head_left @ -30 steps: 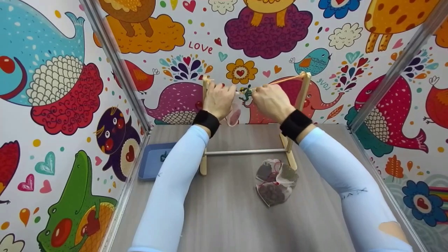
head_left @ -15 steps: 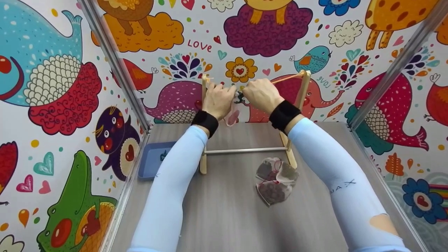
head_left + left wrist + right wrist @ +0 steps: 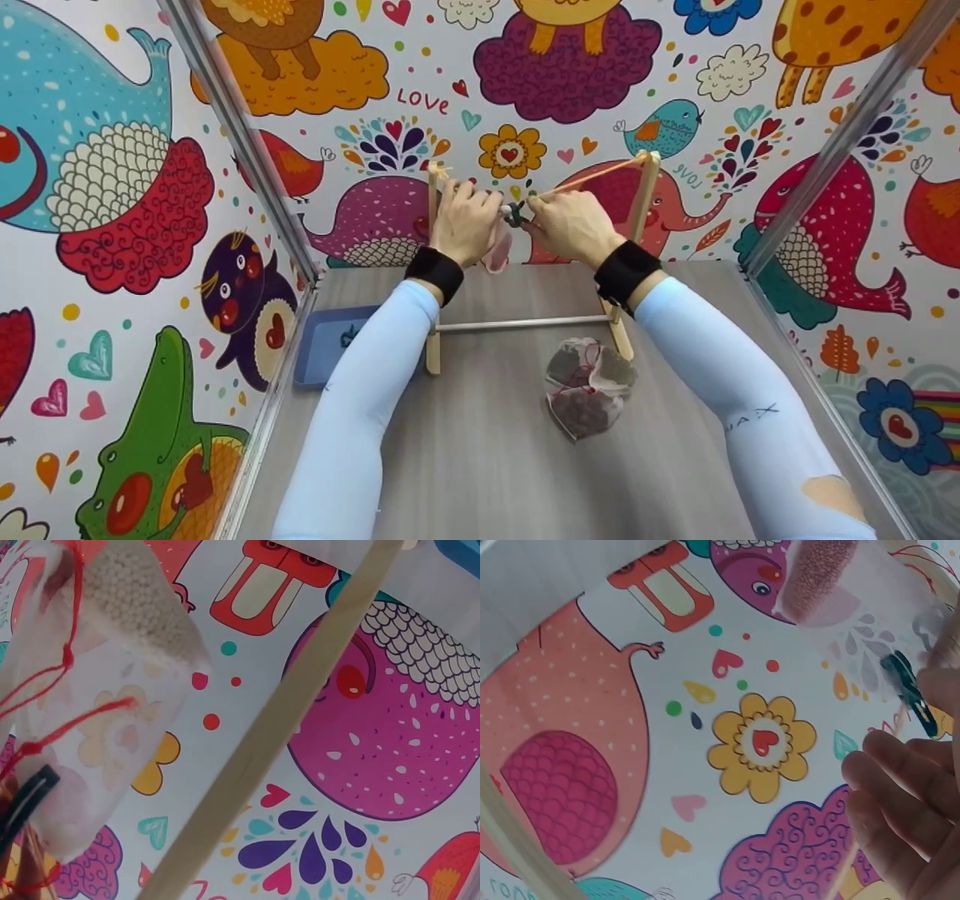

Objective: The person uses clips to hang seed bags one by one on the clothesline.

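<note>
In the head view, my left hand [image 3: 469, 221] is raised beside the left post, its fingers curled over the gathered neck of a sheer mesh drawstring bag [image 3: 498, 253]. The bag hangs below it, with small round beads at the bottom and red cords [image 3: 67, 656] showing in the left wrist view. My right hand [image 3: 574, 221] is raised opposite and pinches a dark green clip [image 3: 515, 214], which is right beside the left fingertips. In the right wrist view the thumb lies against this clip [image 3: 913, 694], while the other fingers [image 3: 889, 795] are loosely extended. An orange string [image 3: 592, 178] runs behind the right hand.
A wooden frame with two posts [image 3: 645, 195] and a low metal crossbar [image 3: 525, 325] stands at the back. Several filled mesh bags [image 3: 589, 390] lie on the table in front. At left a blue tray [image 3: 319, 356] holds another dark green clip [image 3: 349, 335]. Patterned walls enclose the table.
My right hand brought the clip leftward to the left hand, then shifted slightly back right and lower. My left hand has stayed nearly in place with the bag.
</note>
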Motion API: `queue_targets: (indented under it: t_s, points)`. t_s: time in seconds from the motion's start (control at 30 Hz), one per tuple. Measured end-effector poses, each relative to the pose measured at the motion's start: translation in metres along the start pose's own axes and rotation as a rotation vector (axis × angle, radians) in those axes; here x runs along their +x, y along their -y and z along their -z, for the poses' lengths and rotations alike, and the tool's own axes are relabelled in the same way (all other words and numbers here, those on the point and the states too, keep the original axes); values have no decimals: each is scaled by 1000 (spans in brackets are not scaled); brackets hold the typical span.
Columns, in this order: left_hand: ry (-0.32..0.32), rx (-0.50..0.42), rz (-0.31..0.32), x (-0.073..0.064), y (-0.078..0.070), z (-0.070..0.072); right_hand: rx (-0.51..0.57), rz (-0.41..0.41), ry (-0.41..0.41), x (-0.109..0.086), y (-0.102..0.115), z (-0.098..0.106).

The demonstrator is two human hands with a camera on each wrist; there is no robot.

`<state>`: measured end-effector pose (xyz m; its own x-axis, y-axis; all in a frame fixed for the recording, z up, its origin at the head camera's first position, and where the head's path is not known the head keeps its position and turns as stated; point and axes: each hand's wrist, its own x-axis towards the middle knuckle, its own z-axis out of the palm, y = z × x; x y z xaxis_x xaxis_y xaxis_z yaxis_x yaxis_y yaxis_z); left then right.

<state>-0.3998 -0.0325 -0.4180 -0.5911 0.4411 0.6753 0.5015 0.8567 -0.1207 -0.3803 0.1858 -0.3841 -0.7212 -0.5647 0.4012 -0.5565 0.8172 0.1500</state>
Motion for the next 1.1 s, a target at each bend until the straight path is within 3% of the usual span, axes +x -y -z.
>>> queue_targets:
  t_s: [0.17,0.37,0.5,0.63,0.73,0.83,1.0,1.1]
  points:
    - [-69,-87,13,-14,0,3,106,-74,11,-17,-2,-13]
    - [-185,-225,18,-46,14,6,227,-147,44,-42,-6,-34]
    - [-202,-293,51,-74,30,1,259,-174,75,-64,-9,-53]
    - [-160,-344,123,-115,48,-13,265,-191,112,-86,-14,-74]
    - [-105,-340,212,-151,64,-27,261,-208,146,-99,-18,-86]
    - [-5,-314,345,-181,78,-40,255,-231,173,-108,-21,-95]
    - [305,-326,594,-210,86,-60,254,-294,239,-125,-23,-113]
    - [496,-344,690,-218,85,-74,255,-318,285,-134,-19,-124]
